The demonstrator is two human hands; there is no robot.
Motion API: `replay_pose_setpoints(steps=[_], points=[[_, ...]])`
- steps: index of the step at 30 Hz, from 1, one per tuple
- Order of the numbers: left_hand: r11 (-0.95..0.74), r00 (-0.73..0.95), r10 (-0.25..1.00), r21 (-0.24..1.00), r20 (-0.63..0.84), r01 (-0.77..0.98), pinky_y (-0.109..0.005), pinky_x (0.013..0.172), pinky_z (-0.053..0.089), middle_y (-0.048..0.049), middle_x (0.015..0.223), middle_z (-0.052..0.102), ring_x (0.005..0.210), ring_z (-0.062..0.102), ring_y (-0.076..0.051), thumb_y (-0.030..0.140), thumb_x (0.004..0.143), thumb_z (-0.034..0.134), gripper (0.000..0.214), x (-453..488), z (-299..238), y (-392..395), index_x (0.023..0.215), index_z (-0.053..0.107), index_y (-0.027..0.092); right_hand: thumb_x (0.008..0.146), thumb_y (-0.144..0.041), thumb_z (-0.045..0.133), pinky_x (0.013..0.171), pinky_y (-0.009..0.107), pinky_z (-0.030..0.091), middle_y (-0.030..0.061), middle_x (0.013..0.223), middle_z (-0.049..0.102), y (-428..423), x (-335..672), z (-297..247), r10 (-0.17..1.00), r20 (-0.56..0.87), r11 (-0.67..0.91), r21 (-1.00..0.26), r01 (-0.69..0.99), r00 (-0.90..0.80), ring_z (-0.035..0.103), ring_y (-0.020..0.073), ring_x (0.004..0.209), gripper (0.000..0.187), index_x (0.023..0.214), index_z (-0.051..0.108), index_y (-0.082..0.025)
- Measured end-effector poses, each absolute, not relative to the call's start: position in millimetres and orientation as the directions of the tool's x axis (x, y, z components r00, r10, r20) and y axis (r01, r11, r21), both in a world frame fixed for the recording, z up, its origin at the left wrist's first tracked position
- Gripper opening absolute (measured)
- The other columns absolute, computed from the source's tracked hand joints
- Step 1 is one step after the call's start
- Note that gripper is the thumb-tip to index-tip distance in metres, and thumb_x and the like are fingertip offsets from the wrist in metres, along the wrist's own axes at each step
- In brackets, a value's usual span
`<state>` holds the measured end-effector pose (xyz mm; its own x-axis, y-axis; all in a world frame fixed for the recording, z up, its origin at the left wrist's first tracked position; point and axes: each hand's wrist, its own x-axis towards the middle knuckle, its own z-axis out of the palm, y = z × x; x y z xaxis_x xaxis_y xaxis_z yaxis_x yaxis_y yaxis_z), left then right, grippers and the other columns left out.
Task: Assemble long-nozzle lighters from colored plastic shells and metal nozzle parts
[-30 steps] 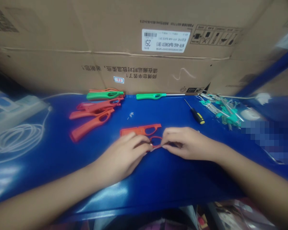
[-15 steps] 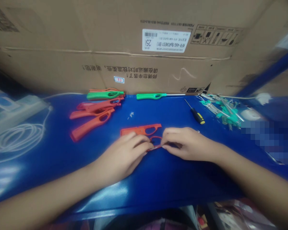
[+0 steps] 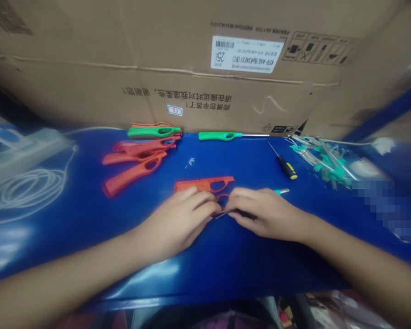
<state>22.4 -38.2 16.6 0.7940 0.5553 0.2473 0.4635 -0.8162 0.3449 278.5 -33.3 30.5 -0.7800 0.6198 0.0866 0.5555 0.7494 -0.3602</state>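
Observation:
My left hand [image 3: 185, 219] is closed around an orange lighter shell [image 3: 223, 196], most of which it hides; the trigger loop shows past the fingers. My right hand [image 3: 263, 212] pinches at the front of that shell, thumb and fingertips together. A thin, greyish strip [image 3: 220, 214] pokes out between the two hands; what it is I cannot make out. Just behind the hands lies another orange shell [image 3: 195, 184], flat on the blue table [image 3: 239, 256]. Past my right knuckles shows a teal part with a metal tube [image 3: 283, 191], partly covered.
At left lie several orange shells [image 3: 130, 176] with a green one [image 3: 152, 132] on top. A green lighter [image 3: 214, 136] with a metal tube, a screwdriver [image 3: 286, 166] and a heap of teal-and-metal parts [image 3: 329, 162] lie farther back. A cardboard box [image 3: 164, 45] walls the rear.
The camera view has shifted slightly. My right hand has tilted and drawn a little over the shell, and the thin strip and the teal part behind it now show more.

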Motion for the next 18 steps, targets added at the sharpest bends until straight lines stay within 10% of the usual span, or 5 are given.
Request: replay_pose_setpoints(steps=[18], points=[[-0.81,0.791,0.561,0.36,0.245,0.464,-0.04,0.096,0.05,-0.0081,0.123,0.065,0.111,0.056,-0.024,0.02,0.104,0.045,0.026,22.4,17.1,-37.3,0.121,0.064,0.02,0.097,-0.022,0.055,0.067,0.024,0.044,0.0042,0.105,0.067,-35.0,275.3,32.0,0.694,0.07,0.641,-0.514,0.57,-0.716,0.057,0.0106,0.071,0.019,0.112,0.068,-0.022]])
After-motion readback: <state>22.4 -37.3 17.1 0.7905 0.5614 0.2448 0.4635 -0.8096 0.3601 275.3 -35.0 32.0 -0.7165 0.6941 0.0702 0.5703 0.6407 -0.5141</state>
